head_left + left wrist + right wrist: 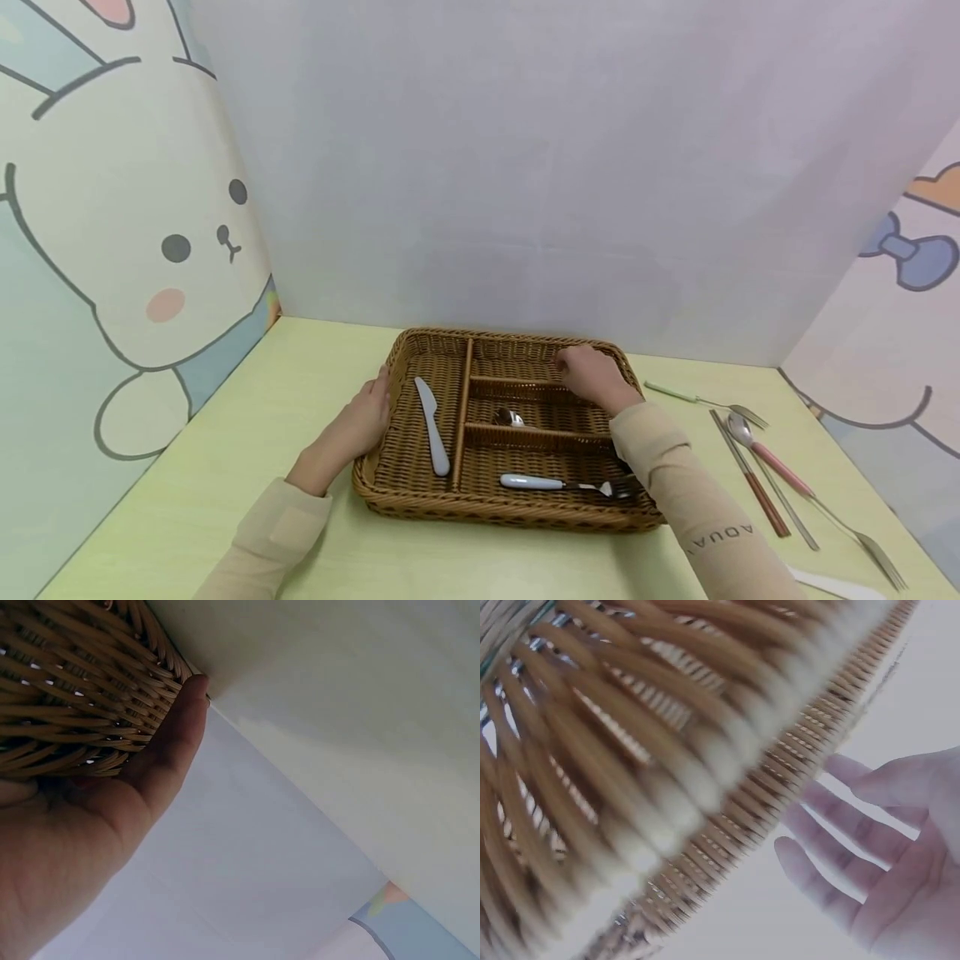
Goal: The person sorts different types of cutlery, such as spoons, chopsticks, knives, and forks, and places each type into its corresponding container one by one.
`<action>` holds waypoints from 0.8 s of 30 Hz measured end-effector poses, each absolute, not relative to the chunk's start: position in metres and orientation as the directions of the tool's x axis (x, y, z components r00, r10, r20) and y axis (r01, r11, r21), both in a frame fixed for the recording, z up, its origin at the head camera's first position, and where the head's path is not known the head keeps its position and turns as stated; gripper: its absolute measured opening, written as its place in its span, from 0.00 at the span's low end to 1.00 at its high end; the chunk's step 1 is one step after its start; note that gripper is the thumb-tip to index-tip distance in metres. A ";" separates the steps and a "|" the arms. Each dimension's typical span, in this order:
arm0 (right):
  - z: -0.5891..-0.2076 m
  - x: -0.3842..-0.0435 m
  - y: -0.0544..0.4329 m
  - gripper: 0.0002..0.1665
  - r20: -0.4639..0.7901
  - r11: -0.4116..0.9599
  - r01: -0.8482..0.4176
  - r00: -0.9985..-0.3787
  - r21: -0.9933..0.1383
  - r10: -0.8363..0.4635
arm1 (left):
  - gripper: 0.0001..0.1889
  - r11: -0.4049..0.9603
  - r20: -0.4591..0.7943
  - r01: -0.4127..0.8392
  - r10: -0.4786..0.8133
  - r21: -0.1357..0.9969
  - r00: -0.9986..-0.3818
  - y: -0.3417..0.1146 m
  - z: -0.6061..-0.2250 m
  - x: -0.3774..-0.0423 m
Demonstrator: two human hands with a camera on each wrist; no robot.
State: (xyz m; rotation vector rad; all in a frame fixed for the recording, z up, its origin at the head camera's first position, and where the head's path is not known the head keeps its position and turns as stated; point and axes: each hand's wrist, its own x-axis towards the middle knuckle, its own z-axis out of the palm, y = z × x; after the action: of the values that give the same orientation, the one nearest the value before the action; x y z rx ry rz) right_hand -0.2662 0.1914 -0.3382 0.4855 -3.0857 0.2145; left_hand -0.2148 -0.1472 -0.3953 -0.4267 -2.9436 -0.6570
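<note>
A brown wicker cutlery tray (461,392) with several compartments lies on the table. My left hand (367,421) rests against its left side, fingers straight along the outer weave (90,697) in the left wrist view. Over the back right compartment reaches my right hand (596,379). In the right wrist view its fingers are loosely bent with nothing between them, beside the wicker wall (630,750). A knife (432,429) with a pale handle lies in the long left compartment. The front compartment holds a fork (551,483) with a light blue handle; a shiny metal utensil (510,417) shows in the middle one.
Right of the tray lie a green-handled fork (686,396), chopsticks (757,483), a pink-handled spoon (772,458), another fork (870,546) and a white utensil handle (836,585) partly behind my sleeve. A pale wall (525,167) stands behind the tray, with printed side walls.
</note>
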 end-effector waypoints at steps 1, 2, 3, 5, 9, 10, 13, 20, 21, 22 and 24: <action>-0.336 -0.265 0.193 0.13 0.046 0.946 -0.299 -0.954 -0.125 -0.295 | 0.27 0.867 0.154 0.294 0.252 0.402 -0.955 -0.147 -0.395 -0.215; -0.334 -0.263 0.194 0.12 0.059 0.948 -0.297 -0.955 -0.117 -0.291 | 0.27 0.867 0.153 0.295 0.254 0.403 -0.955 -0.148 -0.395 -0.215; -0.333 -0.262 0.196 0.11 0.074 0.949 -0.297 -0.954 -0.108 -0.291 | 0.27 0.867 0.151 0.296 0.256 0.402 -0.955 -0.148 -0.395 -0.215; -0.329 -0.259 0.200 0.11 0.098 0.949 -0.299 -0.952 -0.101 -0.290 | 0.27 0.867 0.149 0.295 0.255 0.401 -0.955 -0.148 -0.395 -0.215; -0.323 -0.252 0.212 0.11 0.115 0.949 -0.291 -0.954 -0.118 -0.278 | 0.27 0.867 0.151 0.296 0.256 0.401 -0.955 -0.148 -0.395 -0.215; -0.322 -0.251 0.216 0.11 0.111 0.950 -0.284 -0.956 -0.128 -0.271 | 0.27 0.867 0.152 0.296 0.255 0.402 -0.955 -0.148 -0.395 -0.215; -0.318 -0.246 0.229 0.11 0.107 0.954 -0.264 -0.962 -0.146 -0.250 | 0.27 0.867 0.149 0.292 0.253 0.403 -0.956 -0.147 -0.395 -0.216; -0.313 -0.237 0.261 0.12 0.107 0.956 -0.219 -0.974 -0.194 -0.201 | 0.27 0.872 0.138 0.280 0.245 0.402 -0.960 -0.148 -0.395 -0.217; -0.314 -0.236 0.266 0.13 0.111 0.958 -0.211 -0.975 -0.193 -0.192 | 0.27 0.871 0.139 0.281 0.245 0.402 -0.959 -0.148 -0.396 -0.217; -0.315 -0.234 0.272 0.14 0.114 0.960 -0.203 -0.976 -0.195 -0.183 | 0.27 0.872 0.138 0.282 0.247 0.401 -0.959 -0.148 -0.396 -0.217; -0.316 -0.231 0.282 0.14 0.116 0.962 -0.185 -0.979 -0.201 -0.164 | 0.27 0.871 0.138 0.282 0.247 0.402 -0.959 -0.148 -0.397 -0.217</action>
State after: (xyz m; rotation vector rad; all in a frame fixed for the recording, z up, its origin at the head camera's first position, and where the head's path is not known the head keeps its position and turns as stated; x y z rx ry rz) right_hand -0.2314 0.2818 -0.3162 0.2694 -3.0137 0.3223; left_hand -0.2174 -0.1482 -0.3965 -0.4188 -2.9590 -0.6553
